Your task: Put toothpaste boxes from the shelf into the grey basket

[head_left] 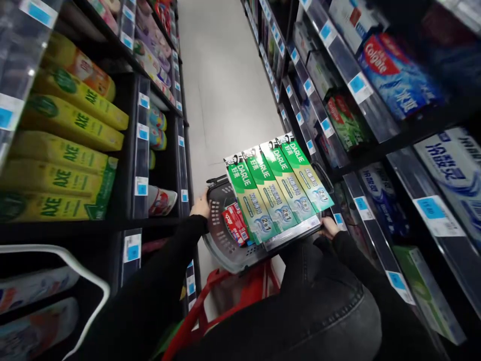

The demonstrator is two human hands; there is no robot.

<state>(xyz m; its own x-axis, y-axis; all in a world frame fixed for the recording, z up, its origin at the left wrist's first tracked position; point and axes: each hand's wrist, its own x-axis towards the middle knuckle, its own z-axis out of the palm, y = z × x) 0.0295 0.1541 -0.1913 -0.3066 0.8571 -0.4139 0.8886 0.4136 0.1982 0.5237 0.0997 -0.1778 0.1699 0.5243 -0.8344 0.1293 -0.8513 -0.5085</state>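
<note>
A grey plastic shopping basket point(225, 250) with a perforated floor is held out over the aisle, close to my bent knee. My left hand point(201, 204) is closed on its left rim. At its right end, my right hand point(329, 227) is closed on the edge; part of the fingers is hidden. Several green-and-gold Darlie toothpaste boxes point(278, 188) lie side by side across the basket's right part, with a clear strip along their near edge. A small red box point(236, 224) rests on the basket floor to their left.
Shelves line both sides of a narrow grey floor point(221, 75). Yellow AXE bottles point(71, 170) lie on the left, above a white curved handle point(90, 281). Colgate boxes point(398, 70) fill the right. A red plastic frame point(233, 311) stands below the basket by my dark-clad leg point(311, 311).
</note>
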